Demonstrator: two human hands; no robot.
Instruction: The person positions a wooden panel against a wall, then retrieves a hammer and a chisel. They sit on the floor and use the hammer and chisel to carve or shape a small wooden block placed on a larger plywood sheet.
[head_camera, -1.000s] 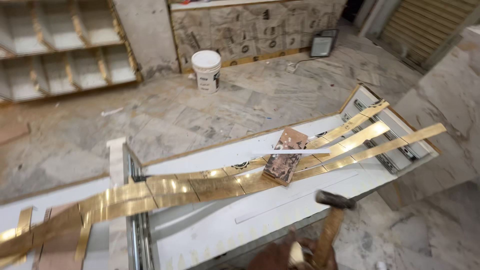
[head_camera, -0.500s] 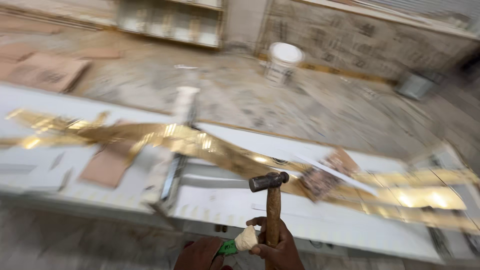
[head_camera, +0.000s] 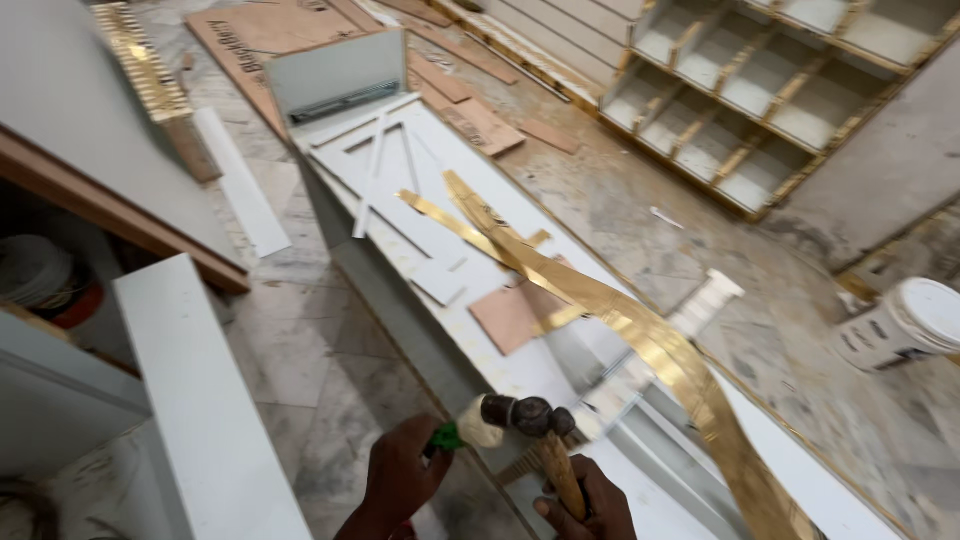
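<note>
The hammer (head_camera: 535, 430), with its dark head and wooden handle, sits low in the view at the near edge of the long white cabinet panel (head_camera: 450, 250); the right hand (head_camera: 590, 505) is closed round the handle, head up and tilted left; the left hand (head_camera: 400, 480) is curled about a small green-and-cream object (head_camera: 465, 430), what it is cannot be told, held just beside the hammer head. The work looks to be at a pause between blows, tool carried rather than striking; the next move would call for a steady aim at a fixing point on the panel, with the left hand kept out from under the head. Gold trim strips (head_camera: 600, 310) lie loose across the panel and curl off towards the lower right, near the hammer's path; a brown board offcut (head_camera: 510, 315) rests beneath them; a white plank (head_camera: 200, 400) stands to the left across a gap of marble floor (head_camera: 300, 340); a white bucket (head_camera: 900, 325) and a compartmented shelf unit (head_camera: 770, 100) lie well apart on the right.
</note>
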